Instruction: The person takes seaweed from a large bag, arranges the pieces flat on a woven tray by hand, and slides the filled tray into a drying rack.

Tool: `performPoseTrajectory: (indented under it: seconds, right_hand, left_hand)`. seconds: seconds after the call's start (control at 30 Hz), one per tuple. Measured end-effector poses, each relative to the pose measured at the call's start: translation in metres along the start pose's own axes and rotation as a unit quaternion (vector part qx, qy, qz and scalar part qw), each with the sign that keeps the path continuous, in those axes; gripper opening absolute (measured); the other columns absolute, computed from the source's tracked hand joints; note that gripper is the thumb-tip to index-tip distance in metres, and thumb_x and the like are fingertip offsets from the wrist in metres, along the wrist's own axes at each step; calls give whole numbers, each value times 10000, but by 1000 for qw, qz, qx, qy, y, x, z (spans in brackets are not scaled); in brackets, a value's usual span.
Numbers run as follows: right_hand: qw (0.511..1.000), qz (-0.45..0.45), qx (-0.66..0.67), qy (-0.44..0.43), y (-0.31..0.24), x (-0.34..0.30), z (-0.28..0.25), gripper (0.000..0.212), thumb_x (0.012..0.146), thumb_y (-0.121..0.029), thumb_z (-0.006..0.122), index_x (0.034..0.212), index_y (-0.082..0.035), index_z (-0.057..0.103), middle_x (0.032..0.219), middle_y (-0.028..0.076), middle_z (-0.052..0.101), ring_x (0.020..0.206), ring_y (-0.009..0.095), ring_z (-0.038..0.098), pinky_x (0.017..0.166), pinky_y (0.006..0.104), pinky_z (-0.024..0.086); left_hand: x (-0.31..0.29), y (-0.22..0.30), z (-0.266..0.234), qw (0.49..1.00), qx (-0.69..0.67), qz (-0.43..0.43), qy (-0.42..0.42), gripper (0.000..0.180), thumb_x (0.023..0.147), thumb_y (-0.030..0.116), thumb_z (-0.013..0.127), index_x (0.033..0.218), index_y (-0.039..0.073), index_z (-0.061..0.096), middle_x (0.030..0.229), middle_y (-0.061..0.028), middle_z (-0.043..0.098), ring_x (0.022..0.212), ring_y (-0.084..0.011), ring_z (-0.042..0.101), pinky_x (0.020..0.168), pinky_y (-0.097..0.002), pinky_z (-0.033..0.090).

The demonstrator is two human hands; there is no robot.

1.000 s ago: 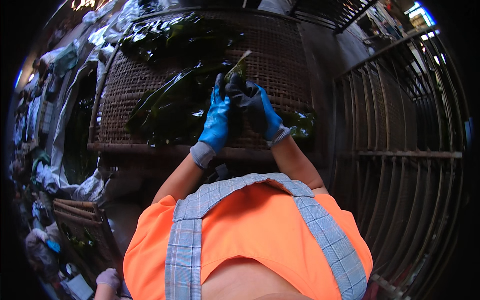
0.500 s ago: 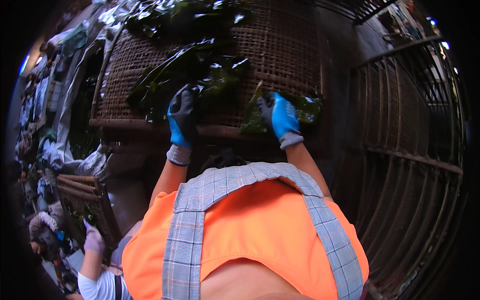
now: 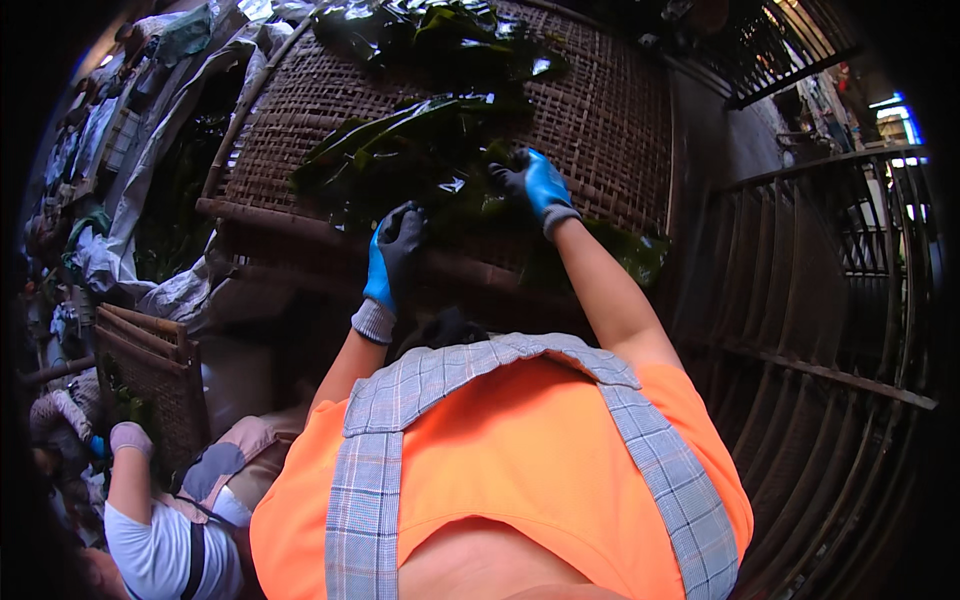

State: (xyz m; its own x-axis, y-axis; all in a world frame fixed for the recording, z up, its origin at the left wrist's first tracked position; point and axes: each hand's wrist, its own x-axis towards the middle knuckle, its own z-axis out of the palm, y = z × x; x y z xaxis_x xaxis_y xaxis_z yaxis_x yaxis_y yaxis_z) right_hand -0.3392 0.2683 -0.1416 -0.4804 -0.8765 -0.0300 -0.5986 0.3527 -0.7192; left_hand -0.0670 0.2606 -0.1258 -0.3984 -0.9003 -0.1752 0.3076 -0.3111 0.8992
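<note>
Dark green, wet-looking glossy leaves lie heaped on a woven bamboo tray before me. My right hand, in a blue and black glove, reaches over the tray with its fingers closed on a leaf. Lower and to its left, at the tray's near edge, my left hand wears the same kind of glove. Its fingers are curled together at the near border of the leaves; dark leaf hides what they pinch. Another flat leaf hangs at the tray's near right corner, under my right forearm.
A slatted rack stands along the right side. Pale plastic sheeting runs down the left. Near the lower left, a co-worker in a white shirt has a gloved hand beside upright woven trays.
My right hand has moved left and farther over the tray, away from the right corner leaf to the main heap. My left hand is slightly lower and to the right. The view has shifted.
</note>
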Motion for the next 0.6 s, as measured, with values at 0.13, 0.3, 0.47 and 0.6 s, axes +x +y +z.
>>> performPoseTrajectory:
  seconds: [0.13, 0.3, 0.47, 0.6]
  right_hand:
    - [950, 4, 309, 34, -60, -19, -51, 178, 783, -103, 729, 917, -46, 627, 889, 17, 653, 798, 91, 580, 716, 244, 484]
    - [813, -83, 577, -9, -97, -17, -118, 177, 873, -141, 522, 902, 10, 608, 925, 117, 638, 844, 197, 603, 802, 324, 505]
    - [717, -64, 691, -58, -122, -20, -165, 220, 883, -158, 504, 950, 28, 601, 978, 122, 630, 882, 221, 603, 834, 335, 500]
    - [907, -76, 393, 129, -90, -34, -198, 128, 870, -145, 620, 922, -29, 625, 950, 14, 634, 830, 100, 574, 778, 267, 479]
  left_hand:
    - [-3, 19, 1, 992, 83, 77, 53, 306, 915, 143, 568, 1190, 13, 541, 1065, -32, 606, 956, -105, 566, 839, -241, 467]
    - [11, 66, 50, 985, 105, 129, -54, 400, 912, 170, 577, 1264, 9, 478, 1126, -61, 587, 988, -129, 562, 862, -256, 463]
    - [50, 64, 113, 973, 91, 76, -200, 560, 939, 232, 524, 1390, 5, 283, 1335, -124, 450, 1177, -173, 469, 972, -334, 413]
    - [43, 64, 158, 898, -166, -162, -373, 488, 964, 173, 439, 1390, -8, 288, 1358, -111, 438, 1193, -177, 469, 1003, -322, 385]
